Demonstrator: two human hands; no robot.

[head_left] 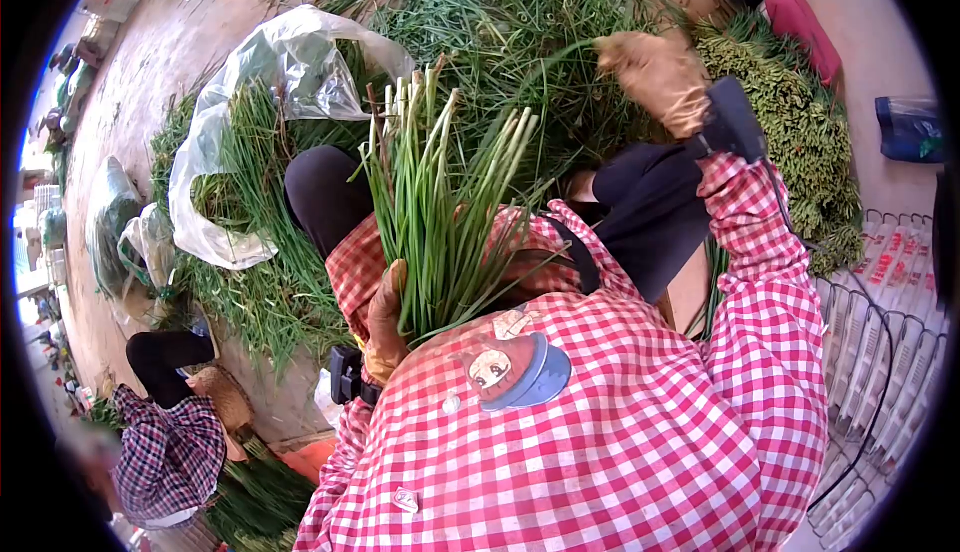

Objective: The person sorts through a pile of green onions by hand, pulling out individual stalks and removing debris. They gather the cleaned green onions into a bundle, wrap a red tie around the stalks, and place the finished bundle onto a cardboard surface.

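Note:
My left hand (386, 324), in a brownish glove, is wrapped round the lower part of a bunch of long green stalks (425, 202). The bunch leans upright against my checked shirt, its pale cut ends pointing up and away from me. Out to the right, my right hand (650, 74), also gloved, is closed at the edge of a big heap of loose green stalks (510, 42). A thin green blade (562, 55) runs left from its fingertips. The fingers of my right hand are blurred.
A clear plastic bag (215, 167) with greens lies left of my knee. Bundled greens (790, 117) are stacked at the right, above a wire rack (885, 342) with a dark cable. Another person (170, 447) in a checked shirt sits at lower left.

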